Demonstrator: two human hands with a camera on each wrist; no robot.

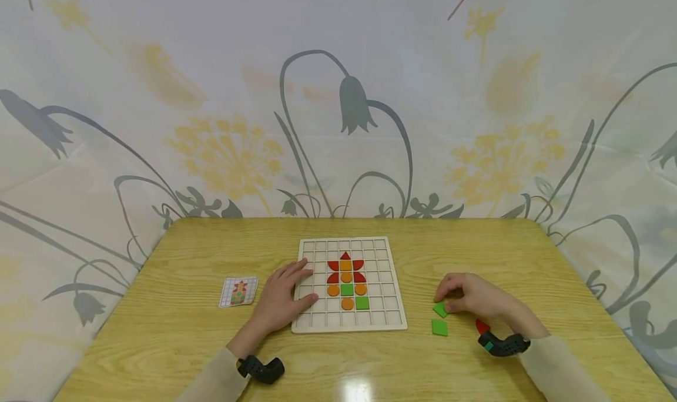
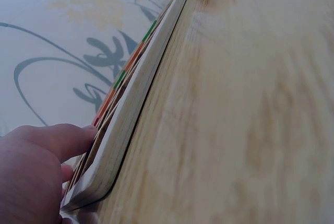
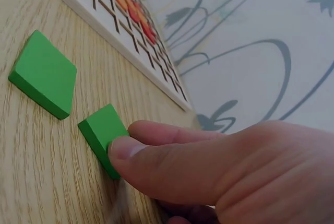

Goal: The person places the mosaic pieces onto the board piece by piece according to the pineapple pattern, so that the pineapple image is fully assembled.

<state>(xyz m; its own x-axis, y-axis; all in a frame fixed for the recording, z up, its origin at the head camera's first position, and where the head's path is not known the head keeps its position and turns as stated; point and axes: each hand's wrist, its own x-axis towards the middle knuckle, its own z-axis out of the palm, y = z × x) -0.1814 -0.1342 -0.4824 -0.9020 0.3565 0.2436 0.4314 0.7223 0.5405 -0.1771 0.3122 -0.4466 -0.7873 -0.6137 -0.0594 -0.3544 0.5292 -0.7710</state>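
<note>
A white grid board (image 1: 394, 308) carries a pattern of red, orange and green tiles. My left hand (image 1: 284, 293) rests on the board's left edge with its fingers fairly straight; in the left wrist view, the thumb (image 2: 73, 139) lies over the rim. Right of the board, my right hand (image 1: 471, 296) pinches a green square tile (image 3: 104, 126) between thumb and index finger, close above the table. Another green square tile (image 1: 439, 327) lies flat just nearer to me, apart from the hand.
A small pattern card (image 1: 238, 291) with a printed coloured figure lies left of the board. A red piece (image 1: 482, 326) sits partly behind the right wrist camera (image 1: 503, 344). The wooden table (image 1: 338, 361) meets a flower-patterned backdrop (image 1: 328, 155).
</note>
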